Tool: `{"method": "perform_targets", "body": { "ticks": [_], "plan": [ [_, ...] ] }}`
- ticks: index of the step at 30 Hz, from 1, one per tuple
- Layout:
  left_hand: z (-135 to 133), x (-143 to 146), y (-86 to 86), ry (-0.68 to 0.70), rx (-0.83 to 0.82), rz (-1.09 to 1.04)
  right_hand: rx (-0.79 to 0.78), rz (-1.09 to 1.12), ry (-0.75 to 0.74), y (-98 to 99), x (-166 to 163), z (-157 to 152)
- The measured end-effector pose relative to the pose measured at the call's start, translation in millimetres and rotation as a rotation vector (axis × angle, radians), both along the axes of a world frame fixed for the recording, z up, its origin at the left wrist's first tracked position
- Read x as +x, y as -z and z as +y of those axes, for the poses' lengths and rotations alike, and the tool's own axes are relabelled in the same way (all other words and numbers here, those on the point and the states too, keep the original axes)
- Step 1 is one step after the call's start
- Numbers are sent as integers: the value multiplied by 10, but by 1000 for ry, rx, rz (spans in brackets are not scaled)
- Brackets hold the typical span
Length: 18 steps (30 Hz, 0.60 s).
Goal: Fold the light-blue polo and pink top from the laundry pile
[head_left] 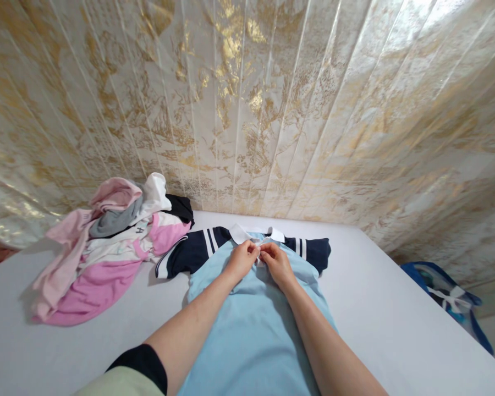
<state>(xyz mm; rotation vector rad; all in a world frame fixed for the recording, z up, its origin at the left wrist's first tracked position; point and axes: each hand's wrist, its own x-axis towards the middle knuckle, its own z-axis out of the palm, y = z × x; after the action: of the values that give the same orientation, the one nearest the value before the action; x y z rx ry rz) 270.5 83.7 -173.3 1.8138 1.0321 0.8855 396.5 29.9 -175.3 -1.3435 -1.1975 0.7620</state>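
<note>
A light blue polo shirt (251, 330) with navy sleeves and a white collar lies flat on the white bed (375, 308), collar toward the wall. My left hand (241, 259) and my right hand (277, 263) meet just below the collar, fingers pinched together on the shirt's placket at the neck. Both forearms stretch over the shirt's front.
A heap of pink, white, grey and black clothes (107, 247) lies on the bed to the left. A gold-patterned white wall (247, 110) rises behind the bed. A blue bag (449, 297) sits on the floor off the bed's right edge.
</note>
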Motion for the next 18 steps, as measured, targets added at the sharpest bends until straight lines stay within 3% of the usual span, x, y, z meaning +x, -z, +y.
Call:
{"method": "perform_targets", "body": {
  "ticks": [7,18],
  "plan": [
    [-31,3,-44,-64,30,87,-2,-22,13,2,-9,-7],
    [-1,37,6,-108,-41,18,-2,-92,35,-9,-7,-13]
  ]
}}
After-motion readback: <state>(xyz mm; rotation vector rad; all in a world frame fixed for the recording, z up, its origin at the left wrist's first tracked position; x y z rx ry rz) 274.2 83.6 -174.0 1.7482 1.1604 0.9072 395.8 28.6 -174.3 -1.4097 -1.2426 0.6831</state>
